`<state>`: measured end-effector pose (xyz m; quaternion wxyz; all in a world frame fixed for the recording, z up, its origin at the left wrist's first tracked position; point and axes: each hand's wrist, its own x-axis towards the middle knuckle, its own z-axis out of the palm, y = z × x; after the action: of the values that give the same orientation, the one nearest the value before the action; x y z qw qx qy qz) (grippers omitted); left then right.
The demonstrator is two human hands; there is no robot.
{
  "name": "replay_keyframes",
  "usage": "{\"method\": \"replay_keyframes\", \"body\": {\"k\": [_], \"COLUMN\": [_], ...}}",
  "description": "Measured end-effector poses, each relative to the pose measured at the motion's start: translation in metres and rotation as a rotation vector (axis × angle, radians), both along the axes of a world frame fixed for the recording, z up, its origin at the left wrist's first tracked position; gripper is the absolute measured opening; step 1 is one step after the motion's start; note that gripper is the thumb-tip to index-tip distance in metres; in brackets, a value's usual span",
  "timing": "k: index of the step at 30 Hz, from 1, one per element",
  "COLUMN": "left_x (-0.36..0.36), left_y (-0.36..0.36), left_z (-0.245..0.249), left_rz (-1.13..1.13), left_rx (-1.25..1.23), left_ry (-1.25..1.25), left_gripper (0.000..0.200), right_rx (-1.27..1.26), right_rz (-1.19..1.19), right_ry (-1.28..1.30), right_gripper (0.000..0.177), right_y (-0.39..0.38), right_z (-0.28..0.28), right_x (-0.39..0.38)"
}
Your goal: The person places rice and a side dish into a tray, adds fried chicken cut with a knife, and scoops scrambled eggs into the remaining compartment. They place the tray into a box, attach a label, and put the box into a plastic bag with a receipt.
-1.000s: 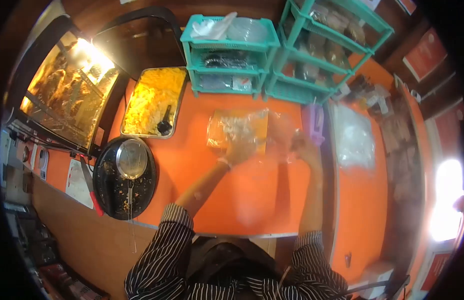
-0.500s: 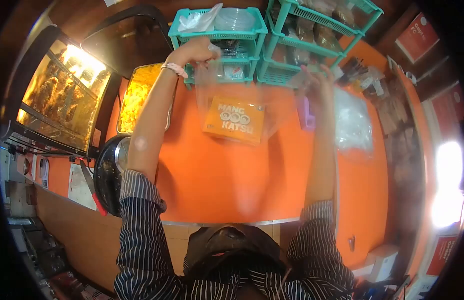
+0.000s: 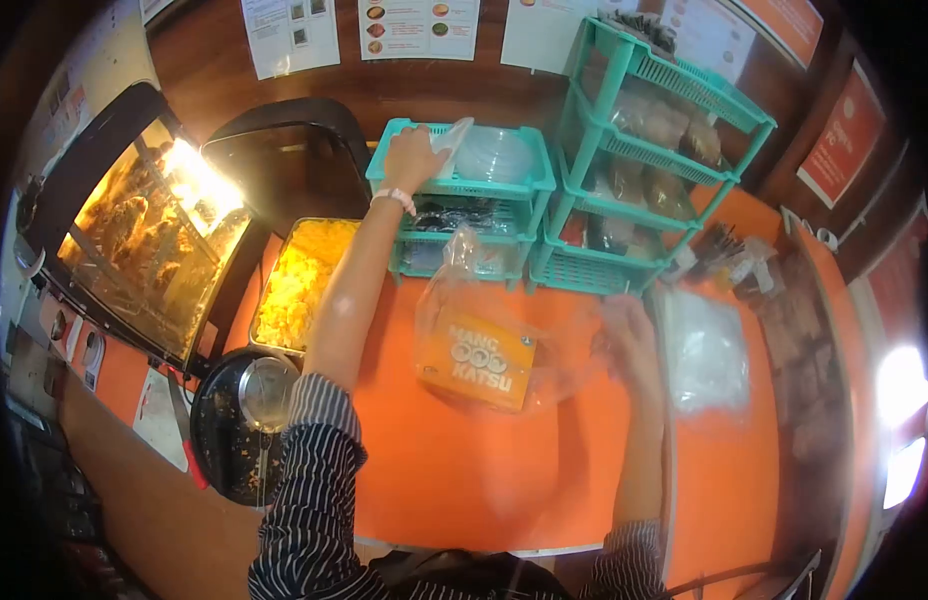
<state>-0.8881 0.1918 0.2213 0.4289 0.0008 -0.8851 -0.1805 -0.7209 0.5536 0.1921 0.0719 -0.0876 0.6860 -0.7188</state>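
An orange box (image 3: 476, 362) with white lettering sits inside a clear plastic bag (image 3: 462, 262) on the orange counter. At the bag's right side, my right hand (image 3: 629, 340) holds the stretched plastic between its fingers. My left hand (image 3: 414, 160) is at the top tier of the left green rack (image 3: 539, 185), over a white plastic bundle (image 3: 452, 140) beside clear round lids (image 3: 494, 156). Its fingers curl down over the rack, and their tips are partly hidden, so what they grip is unclear.
A lit display case (image 3: 149, 230) stands at the left, near a tray of yellow food (image 3: 296, 290) and a black pan (image 3: 219, 420) with a strainer. A taller green rack (image 3: 634, 140) stands at the back right. Clear plastic bags (image 3: 706, 350) lie at the right.
My left hand has let go of the bag's left side and moved up to the rack's top tier. The view has tilted upward, showing more wall. My right hand stays at the bag.
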Motion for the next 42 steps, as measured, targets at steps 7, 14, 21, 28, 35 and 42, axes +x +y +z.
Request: {"method": "replay_keyframes", "body": {"k": [7, 14, 21, 28, 35, 42], "left_x": [-0.042, -0.016, -0.021, -0.018, -0.024, -0.036], "left_y": [-0.008, -0.003, -0.013, -0.017, 0.007, -0.026], "left_z": [-0.019, 0.032, -0.001, 0.011, -0.011, 0.017], "left_rz": [-0.028, 0.076, -0.243, 0.249, 0.053, 0.126], "left_rx": [-0.031, 0.094, -0.3, -0.087, -0.35, -0.382], "left_ry": [-0.57, -0.178, -0.618, -0.294, -0.354, -0.089], "left_gripper": [0.035, 0.018, 0.016, 0.017, 0.018, 0.018], "right_rx": [-0.164, -0.187, -0.18, -0.141, -0.061, -0.171], "right_rz": [0.062, 0.037, 0.066, 0.102, 0.071, 0.097], "right_ry": [-0.065, -0.082, -0.15, -0.134, -0.147, -0.212], "right_gripper": [0.023, 0.023, 0.022, 0.022, 0.021, 0.024], "right_y": [0.023, 0.033, 0.021, 0.023, 0.008, 0.021], "right_z": [-0.014, -0.018, -0.016, -0.025, -0.027, -0.04], "right_x": [0.015, 0.025, 0.038, 0.053, 0.049, 0.053]}}
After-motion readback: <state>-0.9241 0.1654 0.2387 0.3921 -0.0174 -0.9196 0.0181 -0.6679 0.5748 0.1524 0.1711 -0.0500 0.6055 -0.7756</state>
